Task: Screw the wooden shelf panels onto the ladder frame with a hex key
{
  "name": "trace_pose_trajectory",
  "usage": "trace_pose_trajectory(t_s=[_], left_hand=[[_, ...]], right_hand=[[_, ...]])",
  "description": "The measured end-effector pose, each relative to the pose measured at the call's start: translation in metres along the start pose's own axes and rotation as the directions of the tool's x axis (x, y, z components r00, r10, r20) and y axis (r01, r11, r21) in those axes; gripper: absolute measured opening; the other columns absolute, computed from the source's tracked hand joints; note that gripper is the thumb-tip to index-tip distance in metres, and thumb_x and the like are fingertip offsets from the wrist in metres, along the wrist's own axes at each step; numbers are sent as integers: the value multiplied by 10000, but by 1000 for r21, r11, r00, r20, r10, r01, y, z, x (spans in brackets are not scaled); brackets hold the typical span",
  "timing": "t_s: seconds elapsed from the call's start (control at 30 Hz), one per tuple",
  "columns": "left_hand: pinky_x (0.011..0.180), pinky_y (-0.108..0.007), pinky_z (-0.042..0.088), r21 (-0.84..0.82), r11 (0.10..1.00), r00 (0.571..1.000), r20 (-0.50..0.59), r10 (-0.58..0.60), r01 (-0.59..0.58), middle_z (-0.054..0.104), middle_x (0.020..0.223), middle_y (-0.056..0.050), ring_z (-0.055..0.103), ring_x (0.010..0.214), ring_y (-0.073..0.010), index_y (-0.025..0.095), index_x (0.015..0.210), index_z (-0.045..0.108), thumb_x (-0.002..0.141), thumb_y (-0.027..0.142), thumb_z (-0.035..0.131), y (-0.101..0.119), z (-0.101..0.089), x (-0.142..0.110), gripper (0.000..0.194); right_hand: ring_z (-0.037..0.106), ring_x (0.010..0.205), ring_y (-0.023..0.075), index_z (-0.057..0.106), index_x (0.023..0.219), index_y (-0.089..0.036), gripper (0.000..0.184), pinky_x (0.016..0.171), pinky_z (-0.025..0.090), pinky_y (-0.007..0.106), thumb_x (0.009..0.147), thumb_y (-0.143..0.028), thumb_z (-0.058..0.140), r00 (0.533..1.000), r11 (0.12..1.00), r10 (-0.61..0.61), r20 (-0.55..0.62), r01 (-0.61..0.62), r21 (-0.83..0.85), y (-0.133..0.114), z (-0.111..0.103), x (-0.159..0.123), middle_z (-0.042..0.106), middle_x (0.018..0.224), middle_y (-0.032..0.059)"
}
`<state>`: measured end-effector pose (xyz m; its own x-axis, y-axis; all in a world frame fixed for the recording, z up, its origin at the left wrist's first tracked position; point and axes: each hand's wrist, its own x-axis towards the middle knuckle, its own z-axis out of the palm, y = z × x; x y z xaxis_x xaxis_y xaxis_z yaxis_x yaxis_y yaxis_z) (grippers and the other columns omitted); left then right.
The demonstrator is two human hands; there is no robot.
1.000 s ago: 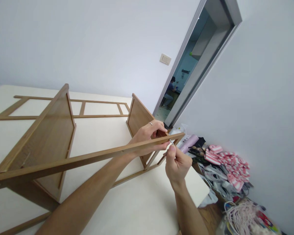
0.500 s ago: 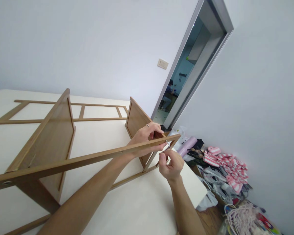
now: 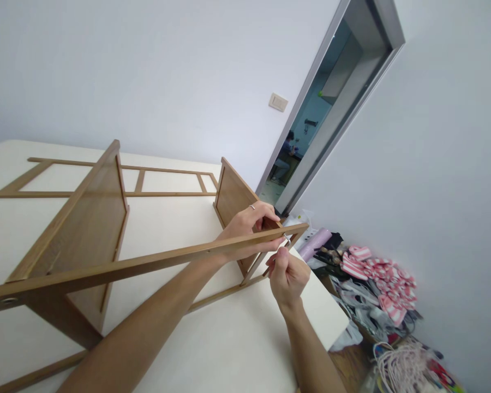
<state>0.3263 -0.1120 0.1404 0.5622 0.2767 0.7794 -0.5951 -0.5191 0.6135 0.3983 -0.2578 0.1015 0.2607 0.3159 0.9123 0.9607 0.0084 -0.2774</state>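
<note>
A wooden frame rail runs across the near side of a partly joined shelf unit. Under and behind its right end, my left hand is closed around the rail and the edge of the right shelf panel. My right hand is closed on a small metal hex key, whose bent end meets the rail near its right end. Most of the key is hidden by the fingers. The left shelf panel stands upright between the near rail and the frame lying on the table.
The unit rests on a white table. To the right are a purple roll, pink-and-white striped cloth and a bundle of pale cord. Through the doorway a seated person is visible.
My right hand has swung the hex key round, moving down and left, then slightly up again. My left hand keeps its hold; the view shifts slightly.
</note>
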Motion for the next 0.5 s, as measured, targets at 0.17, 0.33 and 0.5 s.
trace_pose_trajectory(t_s=[0.17, 0.33, 0.5], left_hand=[[725, -266, 508, 0, 1000, 1000, -4, 12, -12, 673, 1071, -26, 625, 826, -133, 221, 977, 648, 790, 220, 841, 0, 0, -1, 269], [728, -264, 508, -16, 999, 1000, -4, 29, -29, 671, 1069, -24, 630, 824, -128, 222, 982, 640, 800, 204, 836, 0, 1, -1, 269], [742, -289, 524, -22, 1000, 1000, 3, 2, -2, 677, 1109, -46, 643, 828, -144, 224, 990, 638, 814, 235, 829, 0, 1, -2, 260]], right_hand=[[529, 371, 96, 561, 516, -213, 571, 474, 394, 254, 1079, -270, 483, 997, 997, 78, 25, -78, 10, -5, -7, 3, 531, 417, -41], [523, 335, 82, 532, 479, -214, 643, 450, 411, 216, 1106, -317, 433, 983, 986, 159, 88, -163, 36, -15, -9, 6, 522, 379, -45], [513, 317, 92, 522, 450, -224, 723, 418, 415, 216, 1110, -497, 403, 908, 910, 382, 173, -402, 102, -29, -10, 7, 526, 367, -22]])
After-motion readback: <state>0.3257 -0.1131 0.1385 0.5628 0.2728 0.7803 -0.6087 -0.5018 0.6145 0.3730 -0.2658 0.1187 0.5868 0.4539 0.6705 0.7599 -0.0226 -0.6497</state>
